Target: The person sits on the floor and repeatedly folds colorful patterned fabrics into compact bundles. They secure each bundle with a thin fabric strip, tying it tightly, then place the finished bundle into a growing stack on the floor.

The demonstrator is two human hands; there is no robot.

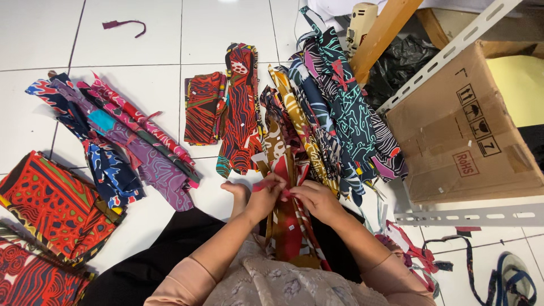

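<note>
My left hand (264,194) and my right hand (317,199) meet over a bundle of patterned fabric strips (286,226) that runs from my lap out onto the white tiled floor. Both hands pinch a thin red strip (272,184) at the top of the bundle. The bundle is red, brown and mustard, with small white tags on it. Beyond my hands, a long pile of dark blue, teal and striped fabric strips (340,107) fans out toward the top of the view.
Folded red-patterned pieces (241,107) lie ahead. Blue and purple strips (113,141) and red folded cloth (51,209) lie to the left. A cardboard box (459,130) on a metal rack, a black bag (396,62), and a sandal (515,277) are on the right.
</note>
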